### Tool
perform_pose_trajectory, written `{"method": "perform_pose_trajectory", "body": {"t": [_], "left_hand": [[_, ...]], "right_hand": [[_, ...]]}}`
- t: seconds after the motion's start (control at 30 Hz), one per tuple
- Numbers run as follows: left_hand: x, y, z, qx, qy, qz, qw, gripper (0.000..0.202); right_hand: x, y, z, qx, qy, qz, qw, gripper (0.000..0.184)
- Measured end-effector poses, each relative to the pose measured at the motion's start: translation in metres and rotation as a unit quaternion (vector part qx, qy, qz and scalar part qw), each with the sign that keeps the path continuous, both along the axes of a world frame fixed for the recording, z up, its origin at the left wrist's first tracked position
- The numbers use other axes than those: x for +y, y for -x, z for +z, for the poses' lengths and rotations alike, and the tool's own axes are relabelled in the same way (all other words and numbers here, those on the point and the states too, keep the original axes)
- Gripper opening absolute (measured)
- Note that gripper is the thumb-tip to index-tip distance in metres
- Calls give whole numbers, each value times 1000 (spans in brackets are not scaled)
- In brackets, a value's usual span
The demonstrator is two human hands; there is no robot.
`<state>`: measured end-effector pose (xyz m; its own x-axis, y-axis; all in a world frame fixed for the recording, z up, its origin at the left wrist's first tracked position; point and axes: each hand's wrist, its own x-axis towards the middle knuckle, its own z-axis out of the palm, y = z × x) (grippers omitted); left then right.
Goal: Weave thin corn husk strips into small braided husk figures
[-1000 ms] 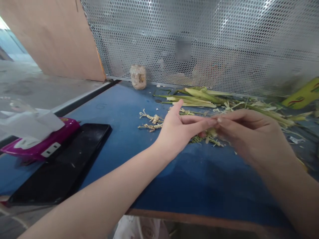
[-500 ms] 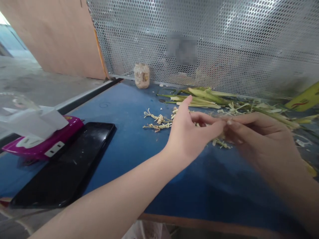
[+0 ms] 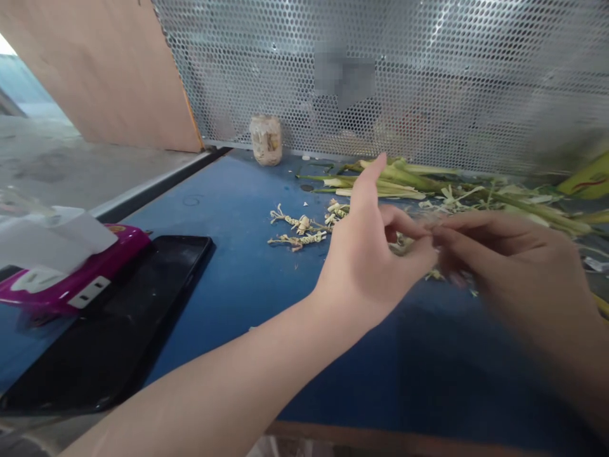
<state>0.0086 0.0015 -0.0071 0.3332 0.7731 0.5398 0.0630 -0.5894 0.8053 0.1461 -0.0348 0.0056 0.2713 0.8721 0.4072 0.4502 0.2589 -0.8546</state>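
Over the blue table, my left hand and my right hand meet at their fingertips. The left thumb and a finger are pinched together while another finger points up. My right hand, partly blurred, is closed in a pinch against the left. Whatever lies between the fingertips is too small and hidden to make out. Left of my left hand lie small braided pieces of pale plant fibre, with more partly hidden behind my fingers. Green stalks and leaves lie behind both hands, with pale shredded strips among them.
A cloudy jar stands at the back before a perforated metal sheet. At left lie a black phone and a magenta power strip with a white plug. A yellow-green object is at far right.
The view has shifted slightly. My left hand's raised finger has tilted a little to the right, and both hands stay together at the fingertips.
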Motion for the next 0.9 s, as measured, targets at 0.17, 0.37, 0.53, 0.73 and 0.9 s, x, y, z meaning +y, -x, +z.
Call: {"method": "perform_pose_trajectory", "body": {"t": [0.17, 0.37, 0.53, 0.73, 0.9], "left_hand": [[0, 2, 4, 73, -118, -6, 990, 71], [-5, 0, 12, 77, -68, -91, 991, 53], [-4, 0, 9, 91, -80, -97, 988, 53], [-5, 0, 9, 90, -92, -90, 988, 57], [-8, 3, 11, 96, -127, -48, 986, 59]], "right_hand": [[-3, -4, 4, -15, 22, -7, 1000, 3], [2, -9, 4, 107, 97, 33, 989, 6], [7, -12, 0, 171, 118, 35, 978, 11], [8, -13, 0, 178, 140, 11, 974, 20], [8, -14, 1, 150, 117, 26, 981, 20]]}}
